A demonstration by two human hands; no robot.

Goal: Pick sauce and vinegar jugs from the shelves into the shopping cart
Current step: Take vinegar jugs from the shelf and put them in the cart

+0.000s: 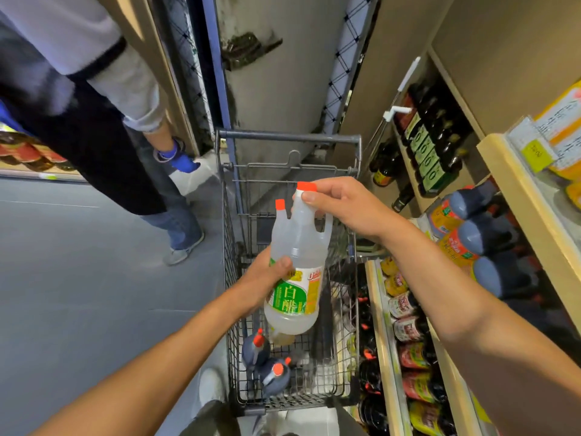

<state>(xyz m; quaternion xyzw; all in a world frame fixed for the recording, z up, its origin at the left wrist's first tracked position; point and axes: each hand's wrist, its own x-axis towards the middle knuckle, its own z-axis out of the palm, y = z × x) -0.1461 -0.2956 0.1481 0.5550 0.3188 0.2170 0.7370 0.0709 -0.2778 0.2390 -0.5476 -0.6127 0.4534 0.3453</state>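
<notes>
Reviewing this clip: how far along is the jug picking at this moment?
Done: two dark sauce jugs already lie in the shopping cart. In hand: the left hand grips the body of a clear vinegar jug and the right hand holds its top, above the cart, not yet inside. Left: setting it down; similar jugs remain on the shelves.

Vinegar jug (295, 278): hanging above the shopping cart (290, 137), between both hands.
Left hand (264, 275): holding its lower left side.
Right hand (339, 206): gripping its neck from the right.
Dark jugs (270, 372): lying in the cart's near end.
Shelves (385, 325): standing just right of the cart.
Other person (94, 136): standing left of the cart.
</notes>
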